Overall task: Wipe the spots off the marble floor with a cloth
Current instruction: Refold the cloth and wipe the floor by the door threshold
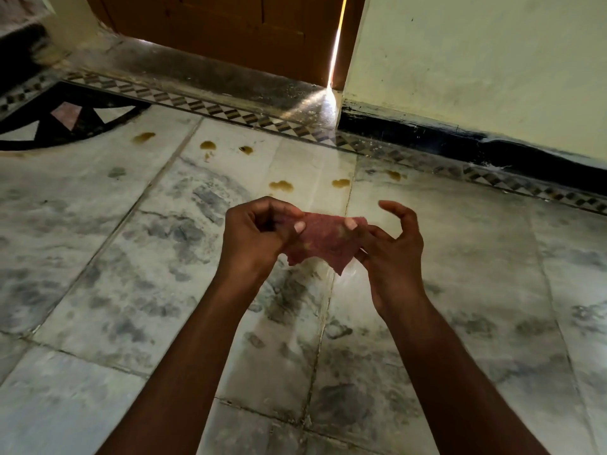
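A small reddish-pink cloth [323, 239] is stretched between both hands above the marble floor [131, 264]. My left hand [254, 236] pinches the cloth's left edge with thumb and curled fingers. My right hand [389, 247] pinches its right edge with the thumb, the other fingers loosely spread. Several yellow-brown spots lie on the floor beyond the hands: one spot [281, 186] and another [341, 183] just ahead, a further spot [208, 145] and more farther off.
A patterned tile border [230, 108] runs across the floor ahead. Behind it stand a brown door [230, 31], slightly ajar with light coming through, and a pale wall [476, 60] with a black skirting. A dark inlaid floor pattern [59, 121] lies at the left.
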`<state>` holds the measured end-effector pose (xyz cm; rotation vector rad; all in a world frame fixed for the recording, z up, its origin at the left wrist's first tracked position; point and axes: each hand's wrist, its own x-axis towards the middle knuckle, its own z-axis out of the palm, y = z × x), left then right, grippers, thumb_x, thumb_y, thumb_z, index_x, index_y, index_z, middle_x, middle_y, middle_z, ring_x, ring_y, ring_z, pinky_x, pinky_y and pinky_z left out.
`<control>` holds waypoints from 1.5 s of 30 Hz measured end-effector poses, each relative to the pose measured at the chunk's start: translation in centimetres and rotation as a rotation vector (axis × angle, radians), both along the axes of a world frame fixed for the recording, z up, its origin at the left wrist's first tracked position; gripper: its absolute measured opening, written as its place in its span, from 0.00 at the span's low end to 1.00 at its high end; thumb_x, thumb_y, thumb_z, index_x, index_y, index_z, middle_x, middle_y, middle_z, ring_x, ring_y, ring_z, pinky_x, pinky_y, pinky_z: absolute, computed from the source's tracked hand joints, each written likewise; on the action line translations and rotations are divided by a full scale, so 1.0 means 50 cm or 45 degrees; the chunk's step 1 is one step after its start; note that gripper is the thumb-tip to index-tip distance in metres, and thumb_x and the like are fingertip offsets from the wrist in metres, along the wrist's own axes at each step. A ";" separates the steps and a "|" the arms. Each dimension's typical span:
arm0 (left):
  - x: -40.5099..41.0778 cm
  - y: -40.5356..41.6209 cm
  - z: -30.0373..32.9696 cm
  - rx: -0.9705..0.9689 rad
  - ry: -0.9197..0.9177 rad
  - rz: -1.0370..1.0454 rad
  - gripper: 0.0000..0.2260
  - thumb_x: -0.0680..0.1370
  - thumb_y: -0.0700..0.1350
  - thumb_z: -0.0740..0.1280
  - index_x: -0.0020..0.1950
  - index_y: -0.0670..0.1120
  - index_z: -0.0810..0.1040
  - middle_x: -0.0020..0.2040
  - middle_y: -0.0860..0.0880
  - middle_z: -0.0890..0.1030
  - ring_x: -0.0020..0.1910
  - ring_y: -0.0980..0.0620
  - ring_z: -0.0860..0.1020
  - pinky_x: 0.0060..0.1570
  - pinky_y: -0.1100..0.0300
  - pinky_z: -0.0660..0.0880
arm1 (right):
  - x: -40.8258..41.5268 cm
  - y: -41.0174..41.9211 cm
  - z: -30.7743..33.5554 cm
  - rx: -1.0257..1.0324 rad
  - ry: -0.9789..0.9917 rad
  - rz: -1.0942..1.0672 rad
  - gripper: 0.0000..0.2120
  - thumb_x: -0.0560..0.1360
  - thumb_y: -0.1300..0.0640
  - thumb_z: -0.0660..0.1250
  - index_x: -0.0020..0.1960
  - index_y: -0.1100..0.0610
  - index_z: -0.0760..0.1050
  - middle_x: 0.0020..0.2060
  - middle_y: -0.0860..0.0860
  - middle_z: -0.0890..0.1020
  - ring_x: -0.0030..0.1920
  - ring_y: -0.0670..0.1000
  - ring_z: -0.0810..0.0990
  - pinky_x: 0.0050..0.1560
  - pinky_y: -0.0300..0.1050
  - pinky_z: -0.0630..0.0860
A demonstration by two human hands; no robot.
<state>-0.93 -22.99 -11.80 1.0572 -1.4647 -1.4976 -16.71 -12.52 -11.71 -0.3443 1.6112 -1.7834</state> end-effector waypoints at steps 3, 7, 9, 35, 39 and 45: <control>0.004 -0.005 -0.009 -0.145 -0.192 -0.019 0.12 0.73 0.32 0.79 0.47 0.50 0.89 0.44 0.52 0.89 0.46 0.52 0.88 0.46 0.51 0.86 | -0.002 0.004 -0.001 -0.010 0.131 0.087 0.25 0.71 0.73 0.79 0.63 0.54 0.81 0.43 0.58 0.90 0.48 0.53 0.90 0.48 0.45 0.87; 0.006 -0.002 -0.021 -0.228 -0.341 -0.020 0.14 0.74 0.32 0.78 0.50 0.52 0.89 0.46 0.54 0.88 0.45 0.59 0.86 0.45 0.64 0.83 | -0.007 0.000 -0.013 0.100 0.365 0.120 0.20 0.68 0.77 0.79 0.48 0.53 0.87 0.41 0.52 0.90 0.45 0.50 0.90 0.47 0.43 0.86; 0.002 -0.002 -0.025 -0.316 -0.402 -0.017 0.13 0.75 0.35 0.77 0.52 0.53 0.89 0.48 0.56 0.87 0.46 0.61 0.84 0.44 0.69 0.80 | -0.015 -0.006 -0.023 0.186 0.514 0.110 0.18 0.69 0.73 0.80 0.43 0.49 0.87 0.40 0.50 0.90 0.46 0.52 0.90 0.53 0.51 0.87; 0.036 -0.170 -0.294 -0.662 -1.196 0.055 0.23 0.80 0.44 0.63 0.76 0.44 0.74 0.73 0.41 0.76 0.72 0.37 0.75 0.65 0.40 0.73 | -0.015 -0.144 -0.280 0.852 1.573 0.778 0.30 0.79 0.45 0.57 0.77 0.57 0.73 0.76 0.61 0.73 0.75 0.67 0.72 0.74 0.67 0.69; 0.026 -0.194 -0.322 -0.712 -1.329 0.143 0.25 0.84 0.47 0.59 0.81 0.42 0.67 0.80 0.41 0.71 0.79 0.40 0.70 0.71 0.39 0.70 | -0.025 -0.152 -0.323 1.022 1.569 0.629 0.38 0.81 0.36 0.45 0.87 0.53 0.57 0.86 0.62 0.58 0.85 0.69 0.54 0.83 0.70 0.52; 0.018 -0.202 -0.326 -0.642 -1.444 0.156 0.27 0.83 0.49 0.55 0.82 0.44 0.66 0.84 0.41 0.65 0.82 0.39 0.65 0.75 0.38 0.65 | -0.046 -0.259 -0.331 1.082 1.564 0.557 0.39 0.82 0.31 0.42 0.88 0.47 0.47 0.88 0.58 0.48 0.86 0.66 0.45 0.84 0.67 0.39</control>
